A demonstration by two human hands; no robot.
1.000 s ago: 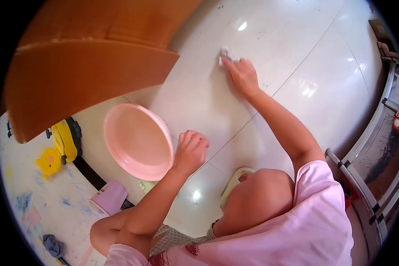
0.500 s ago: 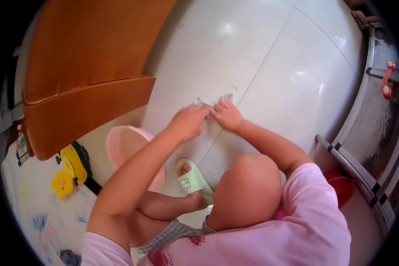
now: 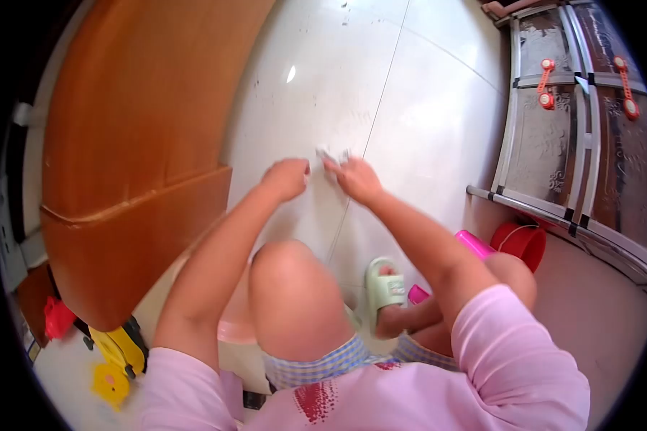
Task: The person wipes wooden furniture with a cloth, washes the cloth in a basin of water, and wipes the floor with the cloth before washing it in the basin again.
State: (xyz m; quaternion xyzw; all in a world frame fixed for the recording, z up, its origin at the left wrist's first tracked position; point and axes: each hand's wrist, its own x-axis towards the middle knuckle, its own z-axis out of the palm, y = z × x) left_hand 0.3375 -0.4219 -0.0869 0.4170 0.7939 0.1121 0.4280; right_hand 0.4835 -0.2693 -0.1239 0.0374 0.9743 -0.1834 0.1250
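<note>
My right hand [image 3: 358,179] is closed on a crumpled greyish-white cloth [image 3: 325,154], with fingertips pressing it near the floor tiles [image 3: 316,93]. Just left of it, my left hand [image 3: 287,178] hovers over the floor with its fingers curled in, apart from the cloth. What those fingers hold, if anything, is hidden. Small dark specks and faint smears show on the pale tiles beyond both hands.
A brown wooden furniture piece [image 3: 136,237] stands close on the left. Silver-framed cabinet doors [image 3: 546,136] line the right, with a red bucket [image 3: 530,248] below. A pink basin [image 3: 236,331] is partly hidden by my leg. A yellow toy [image 3: 115,348] lies lower left.
My left hand has drawn away leftward from the right hand and the cloth. My legs have shifted, the left knee now raised. The view has turned, showing more of the cabinet.
</note>
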